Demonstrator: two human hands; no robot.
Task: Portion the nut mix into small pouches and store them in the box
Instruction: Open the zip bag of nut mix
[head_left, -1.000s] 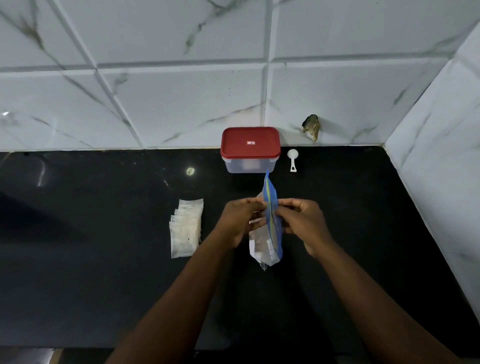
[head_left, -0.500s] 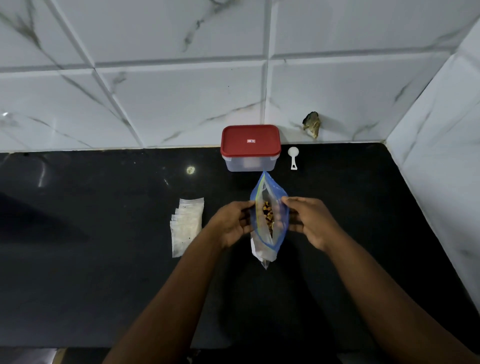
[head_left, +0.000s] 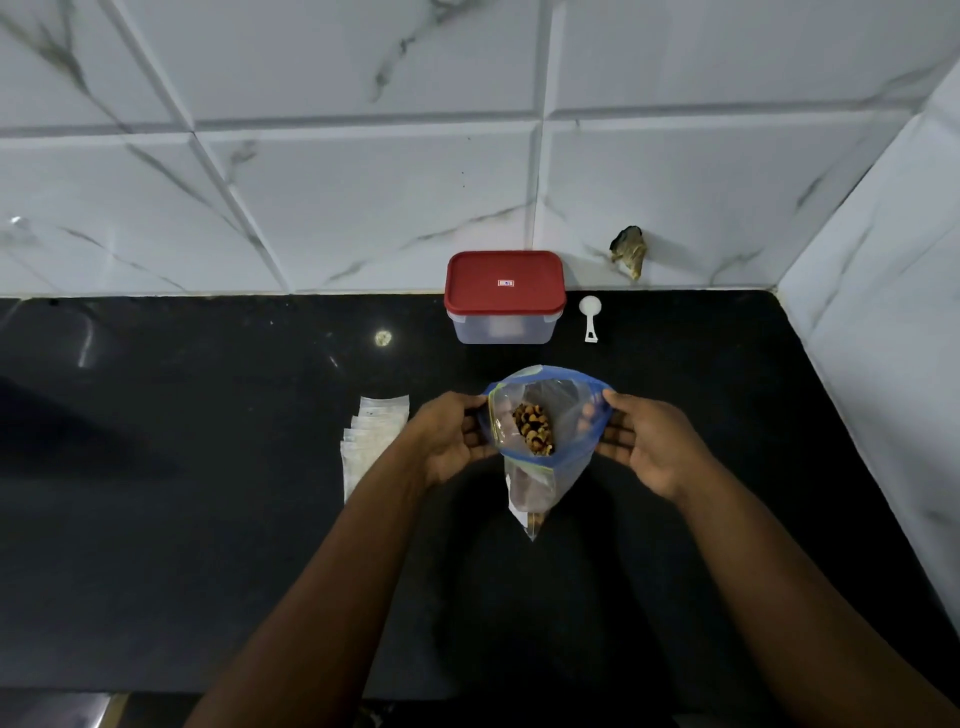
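Box (head_left: 505, 312): clear plastic, rounded rectangle, red lid (head_left: 504, 281) with a small white label, writing too small to read; at 12 o'clock on the black glossy worktop (head_left: 156, 519). Scoop (head_left: 590, 317): white plastic, just at the box's 3 o'clock. Pouches (head_left: 371, 447): clear, flat, fanned stack at 9 o'clock of the bag. Bag (head_left: 545, 431): clear film, blue zip rim, mouth spread wide, nuts (head_left: 534, 428) inside. Left hand (head_left: 449, 441) and right hand (head_left: 647, 441): each grip pinched on the rim.

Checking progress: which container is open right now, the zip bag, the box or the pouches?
The zip bag: both hands hold its blue mouth spread wide, nuts visible inside. The box has its red lid on; the pouches lie flat in a stack.
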